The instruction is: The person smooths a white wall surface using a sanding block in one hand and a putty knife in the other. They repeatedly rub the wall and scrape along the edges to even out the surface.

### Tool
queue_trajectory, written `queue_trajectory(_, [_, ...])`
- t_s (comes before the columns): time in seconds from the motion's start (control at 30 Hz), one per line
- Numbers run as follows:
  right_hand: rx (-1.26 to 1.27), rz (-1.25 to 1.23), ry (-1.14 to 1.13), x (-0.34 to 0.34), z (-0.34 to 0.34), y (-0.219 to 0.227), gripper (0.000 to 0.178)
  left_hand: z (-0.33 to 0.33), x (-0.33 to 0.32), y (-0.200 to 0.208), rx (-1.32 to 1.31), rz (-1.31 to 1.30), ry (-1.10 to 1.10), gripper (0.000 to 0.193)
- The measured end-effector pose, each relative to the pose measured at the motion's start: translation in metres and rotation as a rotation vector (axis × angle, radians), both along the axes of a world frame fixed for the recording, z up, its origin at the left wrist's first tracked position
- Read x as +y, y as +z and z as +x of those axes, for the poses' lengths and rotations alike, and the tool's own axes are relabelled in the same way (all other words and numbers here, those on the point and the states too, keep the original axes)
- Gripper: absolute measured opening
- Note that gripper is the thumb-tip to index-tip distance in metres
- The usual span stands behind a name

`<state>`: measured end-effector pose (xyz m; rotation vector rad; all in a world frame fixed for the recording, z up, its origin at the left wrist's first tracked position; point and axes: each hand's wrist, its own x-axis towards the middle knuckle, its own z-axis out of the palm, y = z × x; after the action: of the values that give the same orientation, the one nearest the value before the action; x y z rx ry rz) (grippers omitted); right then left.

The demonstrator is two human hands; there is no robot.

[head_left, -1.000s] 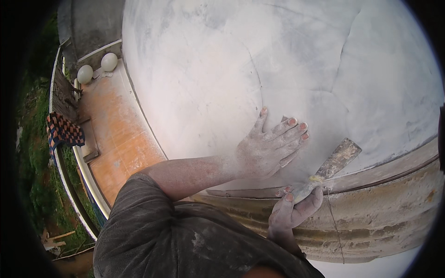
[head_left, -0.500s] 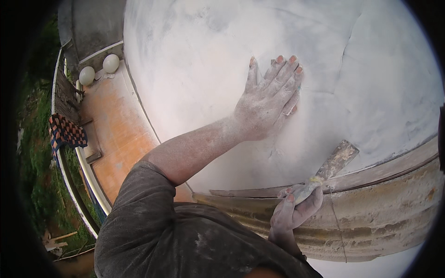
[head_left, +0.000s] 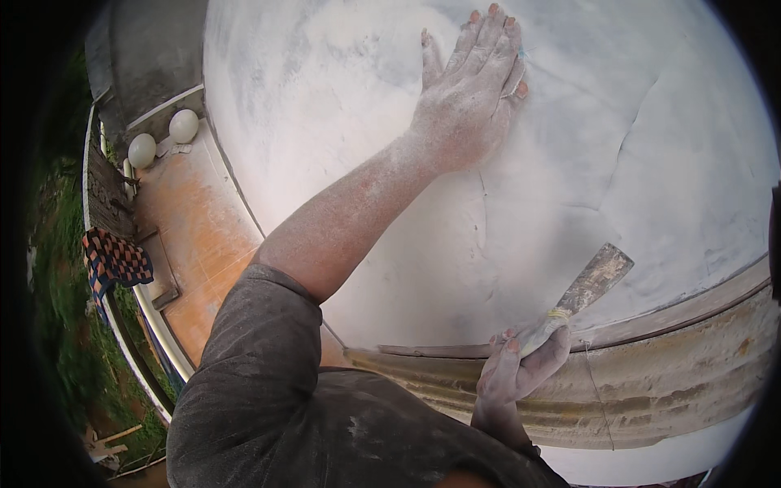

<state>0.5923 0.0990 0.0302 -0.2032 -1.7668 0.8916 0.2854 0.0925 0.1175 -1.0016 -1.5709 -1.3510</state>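
My left hand (head_left: 468, 98), coated in white dust, lies against the whitish, dusty wall (head_left: 350, 171). Its fingers stretch toward the top of the view, with the thumb tucked at the right side. A pale edge and a bit of teal show by the thumb and fingers; what lies under the palm is mostly hidden. Lower right, my right hand (head_left: 521, 366) is closed around the handle of a putty knife (head_left: 598, 276). Its worn, stained blade points up and right, in front of the wall.
A ridged, stained ledge (head_left: 651, 382) runs below the wall. To the left lies an orange, dust-covered floor (head_left: 195, 228) with two white round objects (head_left: 184, 126) in its far corner. A checked cloth (head_left: 116, 259) hangs on the railing, with greenery beyond.
My left hand has slid up the wall, away from me, and its arm is straighter. My right hand and the putty knife stay nearly in place. The view has shifted slightly.
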Motion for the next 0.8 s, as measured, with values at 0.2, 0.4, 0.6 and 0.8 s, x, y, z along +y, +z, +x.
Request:
queue_trajectory(0.2, [-0.011, 0.13, -0.036, -0.006, -0.004, 0.001, 0.07, 0.055, 0.005, -0.039, 0.009, -0.018, -0.215, 0.065])
queue_trajectory(0.4, [-0.034, 0.028, -0.145, 0.005, -0.003, -0.011, 0.064, -0.003, -0.007, 0.0, 0.082, -0.097, 0.011, 0.065])
queue_trajectory(0.6, [-0.133, 0.3, -0.313, 0.019, -0.006, -0.022, 0.055, 0.037, -0.004, -0.035, -0.009, -0.082, -0.137, 0.067])
queue_trajectory(0.8, [-0.125, 0.158, -0.277, 0.023, -0.006, -0.023, 0.051, -0.011, -0.007, -0.001, -0.025, -0.007, -0.025, 0.065])
